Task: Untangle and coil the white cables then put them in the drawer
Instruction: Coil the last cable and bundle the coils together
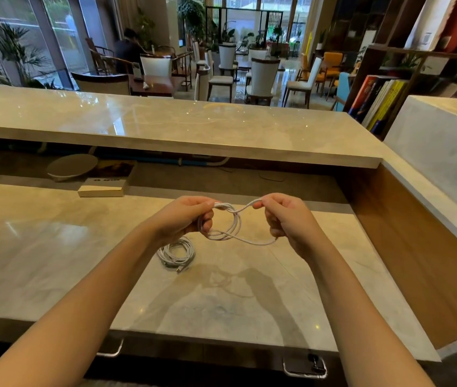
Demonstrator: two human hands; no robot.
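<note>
Above the marble desk (54,247), my left hand (185,216) grips a partly coiled white cable (232,224) with several loops hanging from its fingers. My right hand (286,216) pinches a strand of the same cable; one loop runs from it back to the coil. A second white cable (176,254) lies coiled flat on the desk just below my left hand, its plug end pointing toward me. Two metal drawer handles (305,368) show under the desk's front edge; the drawers are closed.
A book (103,187) and a round pale disc (72,166) sit at the back of the desk under the raised marble counter (165,127). A wooden side panel (417,247) closes the right. Bookshelves (375,99) stand beyond; chairs and a seated person fill the lounge behind.
</note>
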